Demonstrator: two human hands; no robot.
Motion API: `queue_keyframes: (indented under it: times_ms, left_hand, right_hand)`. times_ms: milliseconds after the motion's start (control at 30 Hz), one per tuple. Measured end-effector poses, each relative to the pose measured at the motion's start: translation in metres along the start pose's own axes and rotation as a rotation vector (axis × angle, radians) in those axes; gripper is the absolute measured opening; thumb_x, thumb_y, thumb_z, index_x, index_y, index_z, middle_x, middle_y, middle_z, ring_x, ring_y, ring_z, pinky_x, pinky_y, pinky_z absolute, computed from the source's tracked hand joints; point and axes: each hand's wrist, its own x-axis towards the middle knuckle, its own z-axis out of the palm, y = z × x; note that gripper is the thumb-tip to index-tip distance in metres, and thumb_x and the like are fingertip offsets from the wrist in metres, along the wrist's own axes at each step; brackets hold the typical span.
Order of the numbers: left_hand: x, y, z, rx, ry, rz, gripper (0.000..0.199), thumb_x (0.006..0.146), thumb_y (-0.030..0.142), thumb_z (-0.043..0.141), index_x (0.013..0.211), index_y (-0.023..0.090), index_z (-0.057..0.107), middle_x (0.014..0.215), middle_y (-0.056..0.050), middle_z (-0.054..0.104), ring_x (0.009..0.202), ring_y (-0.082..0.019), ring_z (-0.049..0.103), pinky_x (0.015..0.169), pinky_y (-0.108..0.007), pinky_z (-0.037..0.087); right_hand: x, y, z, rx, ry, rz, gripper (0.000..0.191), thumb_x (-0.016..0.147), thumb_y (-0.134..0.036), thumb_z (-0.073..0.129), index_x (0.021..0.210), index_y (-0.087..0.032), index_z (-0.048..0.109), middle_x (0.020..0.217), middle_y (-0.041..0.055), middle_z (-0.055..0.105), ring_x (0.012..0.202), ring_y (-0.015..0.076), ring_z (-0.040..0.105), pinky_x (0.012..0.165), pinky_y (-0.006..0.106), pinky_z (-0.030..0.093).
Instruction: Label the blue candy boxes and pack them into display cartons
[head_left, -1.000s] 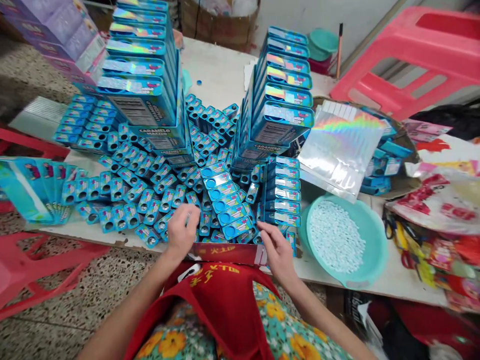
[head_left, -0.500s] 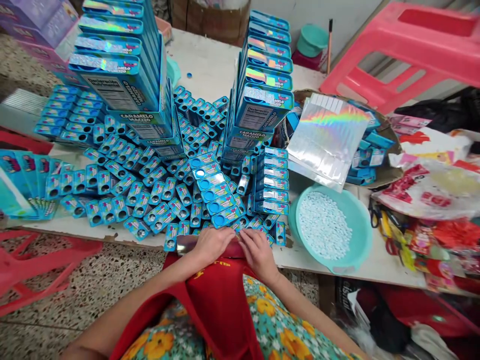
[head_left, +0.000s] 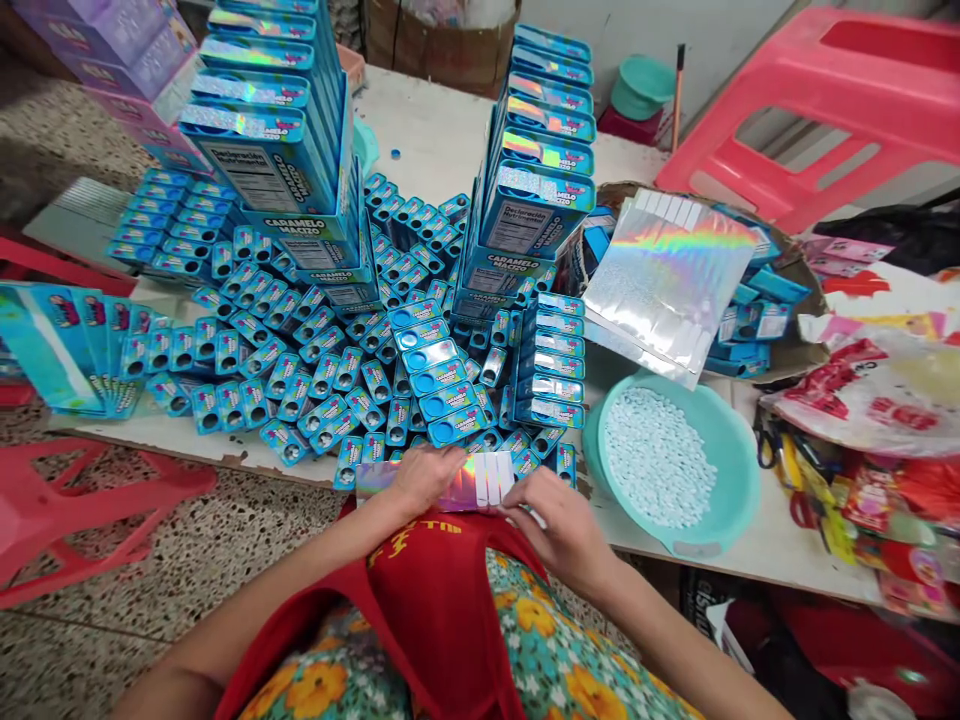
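Note:
A shiny holographic sticker sheet point(head_left: 491, 478) with pale strips at its right end lies at the table's front edge, before my body. My left hand point(head_left: 426, 480) is closed over its middle and holds it. At the sheet's lower right corner, the thumb and forefinger of my right hand point(head_left: 562, 518) are pinched together; whether a loose strip is between them is too small to see. Just beyond my hands, a row of blue candy tins point(head_left: 442, 390) rests on top of many more small blue tins point(head_left: 285, 375) with round openings.
Blue display boxes stand in a left stack point(head_left: 262, 170) and a right stack point(head_left: 525, 210). To my right are a turquoise basin point(head_left: 739, 480) of small white candies and more holographic sheets point(head_left: 667, 275) on a carton. Scissors point(head_left: 766, 440) and bags lie farther right.
My right hand has moved right and slightly down, away from my left. The sheet has tilted so its shiny face and pale strips show. The view has shifted slightly.

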Motion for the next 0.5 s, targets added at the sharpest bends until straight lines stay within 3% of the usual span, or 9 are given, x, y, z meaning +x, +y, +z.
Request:
queue_keyframes:
  times_ms: [133, 267, 333, 400, 500]
  left_hand:
    - [-0.022, 0.008, -0.026, -0.369, 0.170, 0.123, 0.033, 0.094, 0.026, 0.037, 0.121, 0.021, 0.056, 0.111, -0.009, 0.066, 0.101, -0.018, 0.061, 0.089, -0.032, 0.047]
    - [-0.043, 0.027, -0.074, -0.859, 0.264, -0.012, 0.055, 0.087, 0.042, 0.050, 0.137, 0.024, 0.038, 0.132, -0.012, 0.052, 0.116, -0.023, 0.053, 0.094, -0.036, 0.046]
    - [-0.043, 0.033, -0.089, -0.960, 0.229, -0.130, 0.053, 0.079, 0.046, 0.060, 0.126, 0.024, 0.049, 0.123, -0.011, 0.057, 0.107, -0.024, 0.057, 0.087, -0.035, 0.049]
    - [-0.038, 0.035, -0.094, -1.014, 0.157, -0.260, 0.028, 0.080, 0.042, 0.059, 0.100, 0.022, 0.062, 0.093, -0.005, 0.067, 0.082, -0.018, 0.062, 0.072, -0.029, 0.051]
    - [-0.030, 0.030, -0.092, -1.028, 0.117, -0.428, 0.021, 0.084, 0.038, 0.051, 0.079, 0.020, 0.060, 0.062, 0.002, 0.057, 0.057, -0.011, 0.052, 0.055, -0.023, 0.044]
  right_hand:
    - [0.020, -0.018, -0.031, 0.180, 0.063, 0.113, 0.008, 0.087, -0.023, 0.056, 0.079, -0.021, 0.057, 0.073, 0.0013, 0.061, 0.069, 0.0139, 0.056, 0.063, 0.026, 0.044]
    - [0.039, -0.028, -0.026, 0.347, 0.018, 0.207, 0.012, 0.086, -0.027, 0.057, 0.077, -0.020, 0.058, 0.072, -0.0003, 0.061, 0.067, 0.0121, 0.055, 0.064, 0.025, 0.043]
    - [0.045, -0.030, -0.015, 0.432, 0.007, 0.271, 0.014, 0.085, -0.030, 0.059, 0.075, -0.019, 0.058, 0.069, -0.0014, 0.060, 0.065, 0.0114, 0.054, 0.062, 0.024, 0.042]
    - [0.051, -0.028, -0.002, 0.516, 0.023, 0.360, 0.017, 0.083, -0.034, 0.061, 0.075, -0.019, 0.059, 0.068, -0.0018, 0.059, 0.063, 0.0113, 0.053, 0.060, 0.024, 0.042]
    - [0.058, -0.019, 0.019, 0.514, 0.131, 0.444, 0.016, 0.081, -0.035, 0.063, 0.075, -0.020, 0.063, 0.076, 0.0010, 0.059, 0.072, 0.0141, 0.054, 0.064, 0.026, 0.044]
